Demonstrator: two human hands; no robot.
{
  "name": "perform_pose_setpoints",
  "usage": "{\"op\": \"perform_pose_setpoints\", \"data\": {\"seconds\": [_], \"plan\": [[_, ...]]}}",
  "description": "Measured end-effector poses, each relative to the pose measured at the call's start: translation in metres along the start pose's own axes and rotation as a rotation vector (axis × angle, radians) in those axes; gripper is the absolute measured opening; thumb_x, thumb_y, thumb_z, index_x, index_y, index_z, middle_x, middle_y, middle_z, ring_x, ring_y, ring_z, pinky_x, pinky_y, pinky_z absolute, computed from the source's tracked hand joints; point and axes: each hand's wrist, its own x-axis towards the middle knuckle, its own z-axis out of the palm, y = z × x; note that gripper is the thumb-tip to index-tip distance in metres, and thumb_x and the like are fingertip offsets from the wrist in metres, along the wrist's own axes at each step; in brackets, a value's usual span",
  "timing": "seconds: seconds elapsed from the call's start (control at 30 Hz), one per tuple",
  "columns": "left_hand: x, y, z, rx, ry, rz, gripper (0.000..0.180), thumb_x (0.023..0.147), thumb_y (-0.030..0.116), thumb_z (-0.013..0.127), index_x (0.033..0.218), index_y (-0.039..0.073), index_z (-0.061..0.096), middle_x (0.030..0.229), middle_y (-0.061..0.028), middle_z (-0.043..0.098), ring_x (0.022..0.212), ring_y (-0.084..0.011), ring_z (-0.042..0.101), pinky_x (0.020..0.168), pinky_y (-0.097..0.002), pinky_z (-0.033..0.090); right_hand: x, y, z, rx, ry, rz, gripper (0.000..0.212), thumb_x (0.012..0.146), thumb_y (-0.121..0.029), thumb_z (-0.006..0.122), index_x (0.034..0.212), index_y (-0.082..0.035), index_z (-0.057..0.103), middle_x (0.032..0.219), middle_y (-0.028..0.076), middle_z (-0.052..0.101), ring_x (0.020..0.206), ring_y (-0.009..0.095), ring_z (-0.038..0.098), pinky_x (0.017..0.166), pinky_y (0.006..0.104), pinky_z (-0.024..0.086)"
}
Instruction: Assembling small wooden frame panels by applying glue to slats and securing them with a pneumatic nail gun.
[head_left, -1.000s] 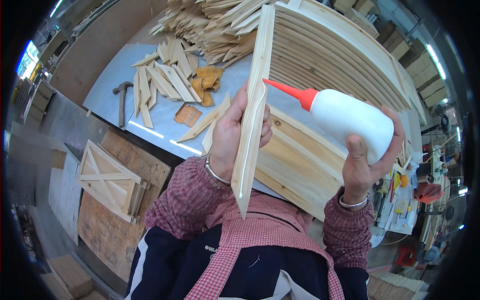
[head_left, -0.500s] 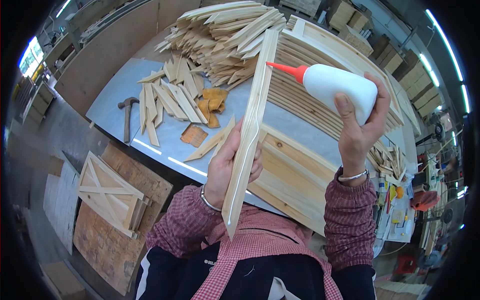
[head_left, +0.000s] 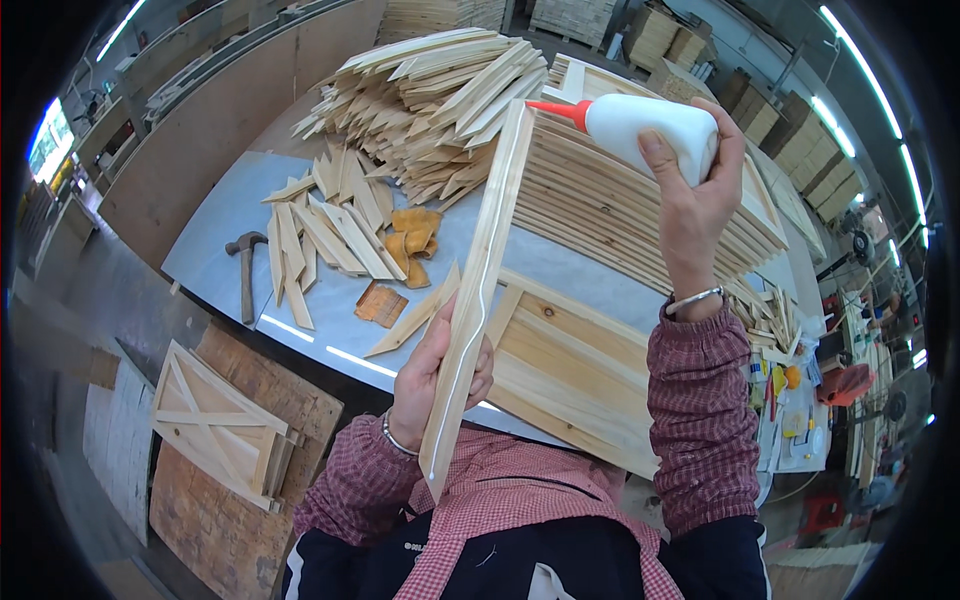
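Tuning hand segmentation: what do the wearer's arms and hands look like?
Left hand and right hand ungloved, a silver-toned bangle at each wrist. Reddish-purple checked sleeves, gathered at the ends; dark navy fabric beyond them.

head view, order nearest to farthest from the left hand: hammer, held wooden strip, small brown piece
Nearest to the left hand first:
1. wooden strip, in its grip
2. small brown piece, beyond it, slightly left
3. hammer, well off left
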Motion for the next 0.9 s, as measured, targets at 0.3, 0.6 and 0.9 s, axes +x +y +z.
{"op": "perform_pose_setpoints", "data": {"seconds": [0.3, 0.6, 0.9], "plan": [[-0.01, -0.004, -0.033, 0.772, 0.285, 0.086, 0.043, 0.095, 0.02, 0.046, 0.134, 0.001, 0.039, 0.09, -0.0023, 0.051, 0.075, -0.0115, 0.048, 0.065, -0.0232, 0.041, -0.008, 0.051, -0.1, 0.63, 0.299, 0.473, 0.038, 0.086, -0.018, 0.061, 0.115, 0.001, 0.047, 0.112, 0.013, 0.054, 0.106, 0.029, 0.053, 0.09, 0.0443, 0.048], [0.02, -0.058, -0.016, 1.827, -0.287, 0.242, 0.038, 0.083, 0.001, 0.056, 0.121, 0.004, 0.056, 0.089, -0.009, 0.046, 0.078, -0.0189, 0.047, 0.067, -0.0298, 0.041, -0.171, 0.088, -0.292, 0.595, 0.813, 0.813, 0.039, 0.089, -0.03, 0.054, 0.114, 0.0, 0.049, 0.114, 0.017, 0.055, 0.108, 0.035, 0.054, 0.091, 0.0507, 0.046], [0.064, -0.15, -0.006, 2.004, -0.483, 0.318, 0.042, 0.074, 0.006, 0.065, 0.116, 0.011, 0.061, 0.083, -0.0082, 0.046, 0.076, -0.0237, 0.047, 0.068, -0.0354, 0.037, -0.256, 0.098, -0.302, 0.73, 1.122, 0.987, 0.046, 0.092, -0.036, 0.048, 0.119, 0.0, 0.048, 0.118, 0.018, 0.056, 0.108, 0.035, 0.054, 0.094, 0.0484, 0.044]]}}
